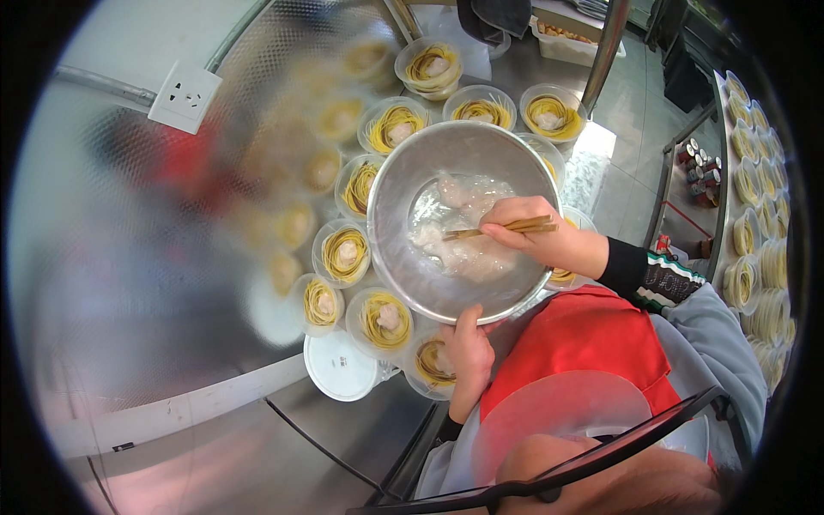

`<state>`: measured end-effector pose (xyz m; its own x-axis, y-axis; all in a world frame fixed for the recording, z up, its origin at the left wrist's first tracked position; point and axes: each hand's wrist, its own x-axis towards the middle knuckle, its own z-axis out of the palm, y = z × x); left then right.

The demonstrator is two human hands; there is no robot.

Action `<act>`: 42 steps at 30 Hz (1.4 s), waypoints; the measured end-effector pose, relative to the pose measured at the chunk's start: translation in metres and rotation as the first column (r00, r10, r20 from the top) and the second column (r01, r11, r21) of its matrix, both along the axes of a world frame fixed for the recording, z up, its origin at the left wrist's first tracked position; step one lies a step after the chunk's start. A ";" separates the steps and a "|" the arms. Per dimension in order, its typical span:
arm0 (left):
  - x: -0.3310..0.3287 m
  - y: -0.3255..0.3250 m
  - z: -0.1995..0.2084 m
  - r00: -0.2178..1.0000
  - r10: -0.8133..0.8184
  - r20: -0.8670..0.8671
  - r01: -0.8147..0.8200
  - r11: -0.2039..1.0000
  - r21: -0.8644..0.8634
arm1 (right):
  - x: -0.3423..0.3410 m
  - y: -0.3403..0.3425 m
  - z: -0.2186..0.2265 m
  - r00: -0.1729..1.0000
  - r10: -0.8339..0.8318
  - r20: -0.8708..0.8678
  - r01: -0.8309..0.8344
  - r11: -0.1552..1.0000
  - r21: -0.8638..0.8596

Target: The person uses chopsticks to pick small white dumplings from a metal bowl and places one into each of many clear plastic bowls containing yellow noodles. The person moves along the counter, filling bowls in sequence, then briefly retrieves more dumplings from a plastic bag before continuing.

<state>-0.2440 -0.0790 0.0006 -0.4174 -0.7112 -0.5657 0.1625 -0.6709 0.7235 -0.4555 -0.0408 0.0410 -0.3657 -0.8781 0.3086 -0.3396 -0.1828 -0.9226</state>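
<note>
Evidently, in the head view, the left hand point(469, 354) gripped the near rim of a wide, silver metal bowl point(397, 210), likely steadying it among clear, round plastic tubs point(386, 350) of yellow noodles point(333, 249). The right hand point(542, 236) was closed around thin brown wooden chopsticks point(463, 233), slanted so their tips reached the pale, glossy paste point(470, 259) inside.

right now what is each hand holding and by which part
The right hand holds the brown chopsticks by their upper part; the left hand holds the metal bowl by its near rim.
</note>
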 end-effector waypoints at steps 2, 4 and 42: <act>-0.001 0.003 -0.003 0.999 -0.033 -0.028 0.033 0.999 0.026 | 0.001 -0.001 0.003 0.987 -0.074 -0.144 0.062 0.995 -0.082; -0.001 0.005 -0.005 0.997 -0.062 -0.039 0.064 0.997 0.045 | -0.001 -0.001 0.007 0.969 -0.156 -0.192 0.123 0.978 -0.170; -0.002 -0.014 -0.024 0.997 -0.022 -0.076 0.028 0.997 0.071 | -0.051 -0.025 -0.008 0.117 -0.080 0.990 0.131 0.989 0.064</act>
